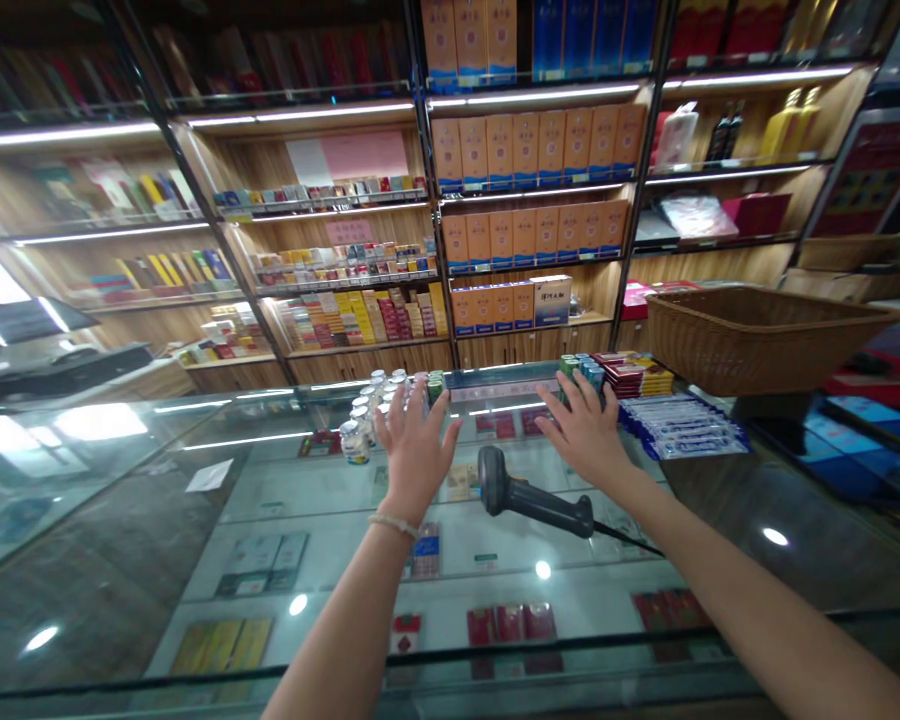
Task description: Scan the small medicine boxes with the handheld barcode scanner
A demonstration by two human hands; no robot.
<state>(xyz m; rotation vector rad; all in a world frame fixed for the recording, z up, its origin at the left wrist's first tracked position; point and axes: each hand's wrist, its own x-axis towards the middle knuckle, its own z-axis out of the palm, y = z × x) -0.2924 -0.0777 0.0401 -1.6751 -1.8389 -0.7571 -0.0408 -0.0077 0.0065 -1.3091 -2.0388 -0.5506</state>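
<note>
Over the glass counter (330, 540), my left hand (416, 450) has its fingers spread beside a group of small white-capped jars (355, 440) and partly covers some of them. My right hand (583, 430), fingers also spread, is just in front of green and blue cylindrical packs (591, 372). Whether the fingertips touch anything is unclear. A dark handheld scanner (536, 503) lies on the glass between and below the hands, its cable running right under my right forearm. To the right of my right hand are blue-and-white packets (682, 425) and red and yellow packs (649, 374).
A brown wicker basket (765, 345) stands at the right. White paper (209, 476) lies on the left of the counter. Boxes show beneath the glass, such as red ones (511, 624). Beyond rise wooden shelves with orange-and-blue boxes (525, 145). A dark monitor (30, 318) is at far left.
</note>
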